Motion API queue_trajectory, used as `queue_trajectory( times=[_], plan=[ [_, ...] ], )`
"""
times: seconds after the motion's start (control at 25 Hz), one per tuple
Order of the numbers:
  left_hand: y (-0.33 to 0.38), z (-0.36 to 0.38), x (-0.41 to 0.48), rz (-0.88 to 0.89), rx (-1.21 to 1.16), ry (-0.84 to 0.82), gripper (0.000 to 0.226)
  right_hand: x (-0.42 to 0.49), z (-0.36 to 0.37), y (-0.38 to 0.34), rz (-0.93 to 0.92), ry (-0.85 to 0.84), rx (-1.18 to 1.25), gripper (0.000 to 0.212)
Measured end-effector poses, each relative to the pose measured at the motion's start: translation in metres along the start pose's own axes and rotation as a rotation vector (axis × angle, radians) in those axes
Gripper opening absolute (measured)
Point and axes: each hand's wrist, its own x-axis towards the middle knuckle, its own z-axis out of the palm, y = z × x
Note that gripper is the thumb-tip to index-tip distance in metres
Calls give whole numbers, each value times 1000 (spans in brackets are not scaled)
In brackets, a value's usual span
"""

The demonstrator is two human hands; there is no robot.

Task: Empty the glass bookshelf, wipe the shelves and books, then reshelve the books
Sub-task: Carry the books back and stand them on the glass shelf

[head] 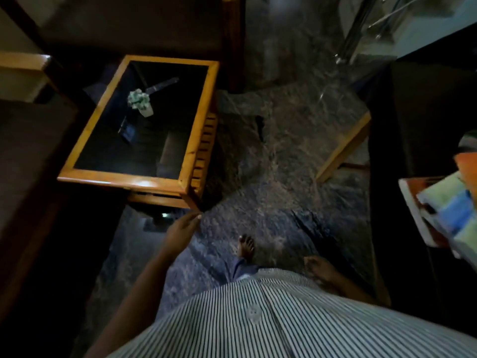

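Home living room: wooden glass-top coffee table (198, 125), carpet (271, 177), sofas (31, 151).

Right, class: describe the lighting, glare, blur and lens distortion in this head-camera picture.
Head view: dim, corners nearly black; a glare spot on the front rim of the side table; the books at the right edge are smeared by blur; the wide lens bows the table's edges and bulges the striped shirt.

A dim indoor view, with deep shadow swallowing the furniture at 9 o'clock and 4 o'clock. The brightest patch is at 1 o'clock, on the glass shelving (426, 29), and a small glare spot shines on the near rim of the wooden side table (124, 178). The books (444, 210) at 3 o'clock are smeared by blur, and wide-angle distortion bends straight edges near the borders.
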Motion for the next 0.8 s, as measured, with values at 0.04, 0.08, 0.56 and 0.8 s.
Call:
queue_trajectory(
  times=[0.04,0.08,0.56,0.8],
  plan=[
    [9,-5,28,-2,-5,-13,25,14,-16,-17,37,-11,-93,29],
    [19,-11,51,-23,6,-11,24,29,-36,-33,48,-49,-94,28],
    [185,-45,360,-101,-3,-323,24,186,-237,-291,-258,148,360,28],
    [425,88,506,419,346,-748,29,160,-327,-258,122,675,700,66]
  ],
)
